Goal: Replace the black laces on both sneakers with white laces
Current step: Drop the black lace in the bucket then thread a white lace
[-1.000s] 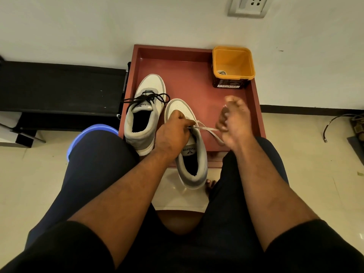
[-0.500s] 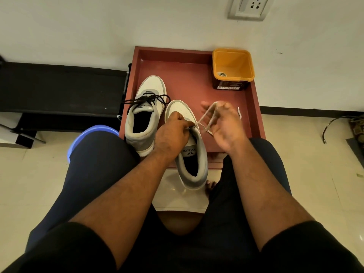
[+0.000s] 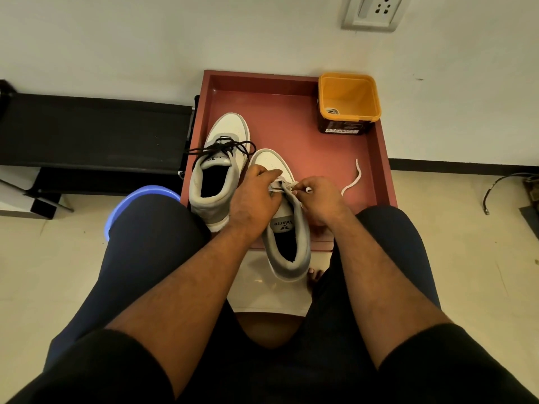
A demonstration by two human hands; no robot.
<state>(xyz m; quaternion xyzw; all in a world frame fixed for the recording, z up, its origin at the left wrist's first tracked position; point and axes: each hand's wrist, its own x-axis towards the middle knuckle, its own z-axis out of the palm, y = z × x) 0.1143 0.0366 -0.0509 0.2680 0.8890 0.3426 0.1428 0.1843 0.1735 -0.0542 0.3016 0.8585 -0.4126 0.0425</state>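
At the far left a black bench [image 3: 87, 132] stands along the wall, and a blue stool [image 3: 140, 196] shows beside the person's left knee. On the red tray [image 3: 291, 112] the left sneaker [image 3: 221, 170] lies with its toe to the far side. It has the black lace [image 3: 224, 147] in it, loose and bunched over the tongue, so this shoe is not yet done.

Just beside it, to the right, is the right sneaker [image 3: 287, 225], with its heel hanging over the near edge of the tray. The left hand [image 3: 255, 196] grips its upper part at the eyelets, fingers curled over the tongue. The right hand [image 3: 320, 199] is close against it, almost touching, and pinches the white lace [image 3: 351, 182] near the eyelet. The free end of this lace trails to the right over the tray floor. How many eyelets are already threaded one cannot tell, because the hands cover them.

At the far right corner of the tray stands an orange tub [image 3: 348, 94].

The risk, as it seems: if the right hand pulls too hard, the lace may slide out from the other eyelets, or the two ends may become unequal. The overhanging heel may also tip the shoe off the tray if the left hand lets go.
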